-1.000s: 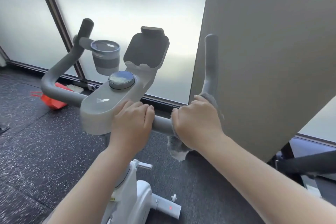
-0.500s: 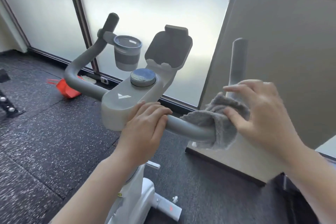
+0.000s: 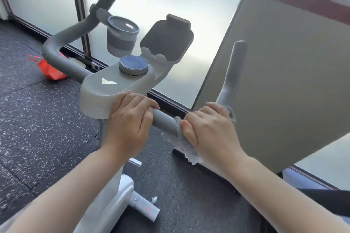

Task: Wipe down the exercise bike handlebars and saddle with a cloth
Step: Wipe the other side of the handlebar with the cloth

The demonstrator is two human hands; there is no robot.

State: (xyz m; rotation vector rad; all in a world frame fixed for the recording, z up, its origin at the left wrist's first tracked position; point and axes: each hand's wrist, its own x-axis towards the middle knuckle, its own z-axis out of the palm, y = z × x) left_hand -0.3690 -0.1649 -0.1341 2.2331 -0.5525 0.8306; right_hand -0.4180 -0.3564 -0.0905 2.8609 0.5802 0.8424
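The grey handlebars (image 3: 62, 58) of the exercise bike curve out from a light grey console (image 3: 113, 89) in the middle of the view. My left hand (image 3: 130, 119) grips the bar right beside the console. My right hand (image 3: 210, 128) is wrapped around the bend of the right bar (image 3: 232, 73), pressing a grey fluffy cloth (image 3: 182, 142) onto it. The cloth's loose end hangs below the bar. The saddle is out of view.
A grey cup (image 3: 122, 38) sits in the holder, with a round dial (image 3: 133, 64) and a dark device cradle (image 3: 167, 40) on the console. A beige panel (image 3: 284, 81) leans close to the right bar. A red object (image 3: 50, 70) lies on the speckled floor by the frosted window.
My right hand, which had lifted open off the bar with the cloth draped there, has come back down and closed around the bend with the cloth under it. My left hand stayed put.
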